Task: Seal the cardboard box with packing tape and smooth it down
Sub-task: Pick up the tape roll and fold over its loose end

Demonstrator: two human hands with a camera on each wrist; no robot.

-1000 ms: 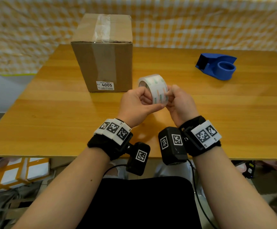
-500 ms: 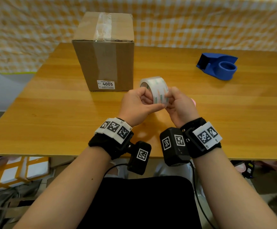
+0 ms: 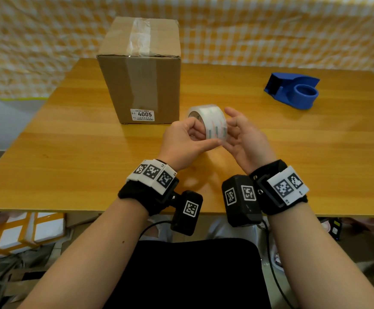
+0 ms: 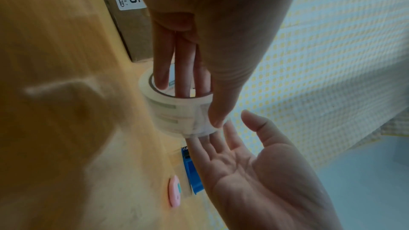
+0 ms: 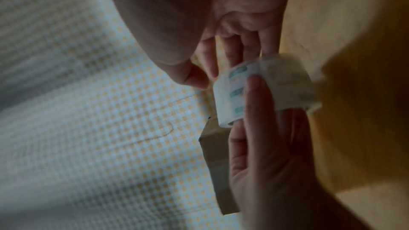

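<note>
Tape roll (image 3: 208,121) held above the table (image 3: 70,152), just in front of the cardboard box (image 3: 141,85), which stands upright toward the far left of the table with an older strip of tape already running over its top and down its front; left hand (image 3: 186,143) gripping the roll, with fingers (image 4: 181,76) pushed through the core and the thumb pressed on the outer face; right hand (image 3: 244,137) spread wide and relaxed, palm turned toward the roll, fingertips just beside its near edge, holding nothing. Step in hand, by judgement: finding and lifting the loose end of the tape; better to turn the roll slowly with the left hand and feel with a right fingernail for the small ridge; then to peel straight and not sideways, to avoid splitting the clear film; also to keep the sticky side away from the skin and from the roll itself. Blue dispenser (image 3: 293,90) lying well apart on the right, not in use; possibly useful later for cutting. Loose end of the tape impossible to make out, since the film is clear and the right wrist view is blurred; impossible also to tell if the right fingertips really touch the roll; flaps of the box hidden under the old strip; back of the box not visible; small pink object (image 4: 175,191) on the table not identifiable.
</note>
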